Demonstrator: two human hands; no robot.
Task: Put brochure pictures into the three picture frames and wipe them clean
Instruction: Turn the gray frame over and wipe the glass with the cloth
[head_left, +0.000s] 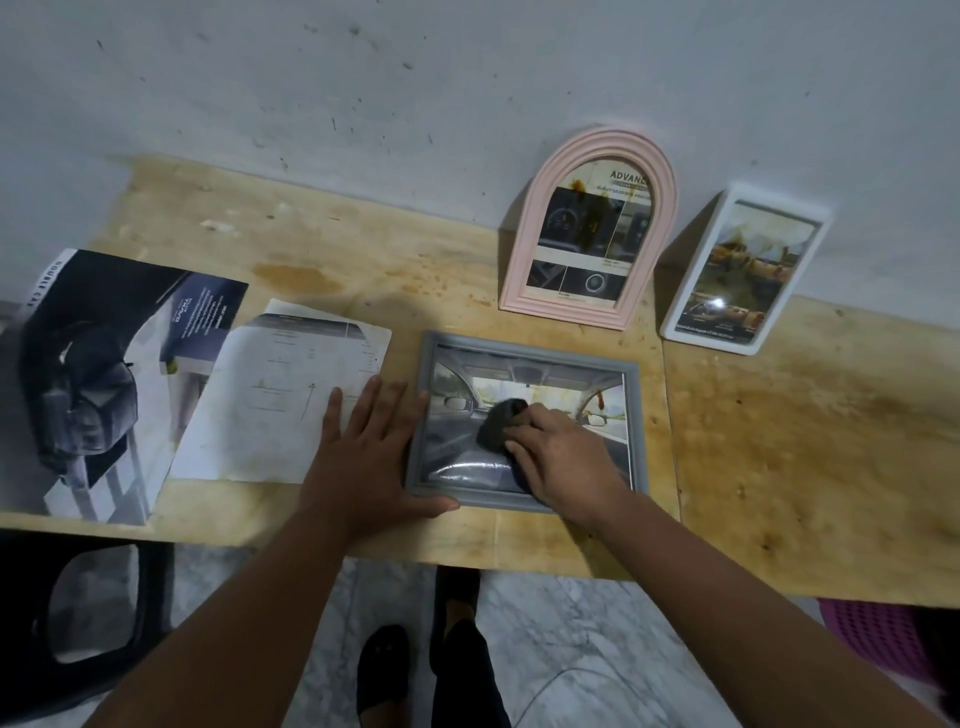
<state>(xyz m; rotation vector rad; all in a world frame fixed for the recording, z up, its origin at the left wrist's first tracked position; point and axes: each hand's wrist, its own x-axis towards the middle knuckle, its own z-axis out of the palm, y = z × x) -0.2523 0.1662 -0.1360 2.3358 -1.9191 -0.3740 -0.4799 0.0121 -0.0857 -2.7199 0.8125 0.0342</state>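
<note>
A grey picture frame (637, 415) lies flat on the wooden table (779, 441), holding a car-interior picture. My right hand (563, 460) presses a dark cloth (500, 423) onto its glass. My left hand (371, 457) lies flat, fingers spread, against the frame's left edge and on a brochure sheet (275, 405). A pink arched frame (592, 228) and a white rectangular frame (743, 270) lean upright against the wall, each with a picture inside and brown stains on the glass.
A dark car brochure (104, 379) lies at the table's left end. A black stool (78, 618) stands below the left edge and a purple basket (878, 644) sits under the right side. My feet (384, 670) are on the marble floor.
</note>
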